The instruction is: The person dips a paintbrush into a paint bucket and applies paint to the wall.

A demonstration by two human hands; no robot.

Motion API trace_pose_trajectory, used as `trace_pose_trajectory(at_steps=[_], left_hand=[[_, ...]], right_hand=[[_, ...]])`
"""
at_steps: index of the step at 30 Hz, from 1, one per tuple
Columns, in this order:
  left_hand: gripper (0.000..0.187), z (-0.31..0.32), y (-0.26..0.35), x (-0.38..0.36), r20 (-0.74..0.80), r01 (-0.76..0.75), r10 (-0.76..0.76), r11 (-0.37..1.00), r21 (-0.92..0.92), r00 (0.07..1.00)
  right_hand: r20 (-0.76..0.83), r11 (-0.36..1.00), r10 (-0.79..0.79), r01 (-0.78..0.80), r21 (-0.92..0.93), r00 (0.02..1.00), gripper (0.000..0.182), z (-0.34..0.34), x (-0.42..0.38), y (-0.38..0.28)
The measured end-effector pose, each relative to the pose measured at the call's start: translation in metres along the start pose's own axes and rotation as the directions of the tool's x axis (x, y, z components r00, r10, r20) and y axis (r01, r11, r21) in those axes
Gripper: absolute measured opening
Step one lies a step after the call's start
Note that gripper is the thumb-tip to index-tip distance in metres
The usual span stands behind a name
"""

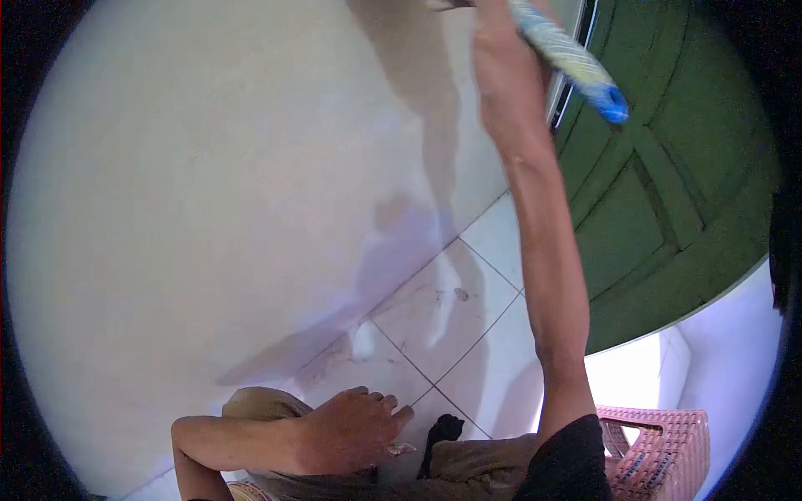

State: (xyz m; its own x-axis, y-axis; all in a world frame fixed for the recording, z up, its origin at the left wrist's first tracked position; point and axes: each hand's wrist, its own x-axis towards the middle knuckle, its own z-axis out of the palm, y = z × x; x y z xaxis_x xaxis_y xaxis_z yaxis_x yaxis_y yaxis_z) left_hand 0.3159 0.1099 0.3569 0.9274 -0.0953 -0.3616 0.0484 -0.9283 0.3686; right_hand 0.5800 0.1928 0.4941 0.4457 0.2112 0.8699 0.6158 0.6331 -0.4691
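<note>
My right hand [496,15] is raised at the top edge, partly cut off by the frame. It is closed around a striped yellow, white and blue handle [572,63], whose blue end slants down to the right, in front of the door. The far end of that tool is out of view. My left hand [359,430] lies low, over my lap, back upward and fingers loosely bent and slightly apart. A small pale patch shows by its thumb side; what it is I cannot make out. The pale wall [234,200] fills the left and middle.
A green panelled door [668,192] stands on the right. Below it is a pink woven-pattern plastic piece [660,459], perhaps a stool or basket. White floor tiles [443,334] carry brownish smudges along the wall. A small black object [445,427] shows beside my leg.
</note>
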Motion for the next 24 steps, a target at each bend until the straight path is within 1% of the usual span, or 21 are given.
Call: trace_pose_trajectory(at_steps=[1,2,3,4,5,6,7,8,10,11,12,13,14,15,17,18,19,20,21,22,24], left_hand=[[0.05,0.0,-0.001,-0.001,0.058,0.025,-0.025,1.0,-0.008,0.998],[0.058,-0.001,0.0,0.0,0.117,0.05,-0.048,0.999,-0.014,0.992],[0.058,0.002,0.0,0.001,0.123,0.059,-0.057,0.998,-0.01,0.991],[0.057,0.008,-0.002,0.001,0.034,0.051,-0.051,0.999,0.004,0.998],[0.056,0.004,-0.004,0.001,-0.055,0.045,-0.044,0.999,0.024,0.998],[0.056,-0.002,-0.004,0.003,-0.055,0.055,-0.053,0.998,0.039,0.997],[0.057,0.004,-0.002,0.0,0.002,0.109,-0.109,0.994,0.033,0.994],[0.057,0.007,0.001,-0.001,0.06,0.159,-0.16,0.987,0.022,0.985],[0.05,0.008,0.002,0.003,-0.008,0.132,-0.132,0.991,0.02,0.991],[0.044,0.006,0.002,0.006,-0.071,0.101,-0.099,0.994,0.027,0.993],[0.044,0.008,0.004,0.008,-0.074,0.091,-0.088,0.995,0.033,0.993],[0.043,0.009,0.006,0.011,-0.086,0.013,-0.011,1.0,0.025,0.996],[0.043,0.01,0.008,0.013,-0.098,-0.06,0.061,0.998,0.011,0.993],[0.043,0.011,0.011,0.013,-0.095,-0.062,0.063,0.998,0.004,0.994],[0.041,0.015,0.021,0.018,-0.094,-0.067,0.072,0.996,0.056,0.993],[0.041,0.013,0.024,0.02,-0.08,-0.082,0.083,0.996,0.02,0.993],[0.045,0.005,0.023,0.021,-0.032,-0.047,0.047,0.999,0.007,0.998],[0.05,-0.001,0.022,0.025,0.015,-0.01,0.01,1.0,0.002,1.0],[0.049,-0.005,0.023,0.029,0.018,0.008,-0.007,1.0,-0.029,1.0],[0.049,-0.008,0.026,0.032,0.039,0.006,-0.004,0.999,-0.05,0.999],[0.05,-0.007,0.024,0.043,0.026,0.05,-0.049,0.998,-0.029,0.998]], right_hand=[[0.0,1.0,-0.004,0.004,0.013,1.0,0.037,0.009,-0.005,0.005],[0.026,0.997,0.011,-0.013,0.078,1.0,0.028,0.018,-0.021,0.026],[0.05,0.989,0.02,-0.027,0.144,0.999,0.021,0.022,-0.038,0.048],[0.073,0.999,0.006,-0.008,0.034,0.997,0.021,0.02,-0.063,0.066],[0.129,0.995,0.075,-0.083,0.057,0.989,0.021,0.011,-0.084,0.073],[0.185,0.985,0.144,-0.159,0.071,0.972,0.021,0.003,-0.106,0.08],[0.306,0.92,0.274,-0.341,0.194,0.912,0.021,-0.007,-0.141,0.074],[0.352,0.834,0.408,-0.501,0.231,0.842,0.021,-0.02,-0.18,0.088],[0.274,0.829,0.527,-0.557,0.041,0.804,0.017,-0.037,-0.253,0.113],[0.15,0.87,0.484,-0.456,-0.188,0.862,0.016,-0.041,-0.276,0.116],[0.143,0.872,0.479,-0.45,-0.195,0.866,0.016,-0.05,-0.282,0.117],[0.163,0.62,0.784,-0.756,-0.21,0.598,0.017,-0.061,-0.285,0.119],[0.179,0.262,0.958,-0.937,-0.232,0.223,0.017,-0.062,-0.278,0.11],[0.198,0.286,0.952,-0.91,-0.301,0.234,0.02,-0.062,-0.266,0.105],[0.16,0.465,0.881,-0.877,-0.122,0.445,0.021,-0.036,-0.219,0.083],[0.272,0.63,0.772,-0.749,-0.206,0.574,0.027,-0.026,-0.189,0.089],[0.176,0.646,0.758,-0.76,-0.074,0.627,0.031,-0.009,-0.156,0.07],[0.166,0.757,0.641,-0.653,0.025,0.749,0.025,0.001,-0.124,0.058],[0.153,0.757,0.645,-0.654,0.011,0.749,0.025,0.006,-0.096,0.055],[0.102,0.704,0.694,-0.702,0.107,0.712,0.021,0.007,-0.076,0.059],[0.076,0.733,0.655,-0.657,0.18,0.752,0.021,0.001,-0.053,0.07]])
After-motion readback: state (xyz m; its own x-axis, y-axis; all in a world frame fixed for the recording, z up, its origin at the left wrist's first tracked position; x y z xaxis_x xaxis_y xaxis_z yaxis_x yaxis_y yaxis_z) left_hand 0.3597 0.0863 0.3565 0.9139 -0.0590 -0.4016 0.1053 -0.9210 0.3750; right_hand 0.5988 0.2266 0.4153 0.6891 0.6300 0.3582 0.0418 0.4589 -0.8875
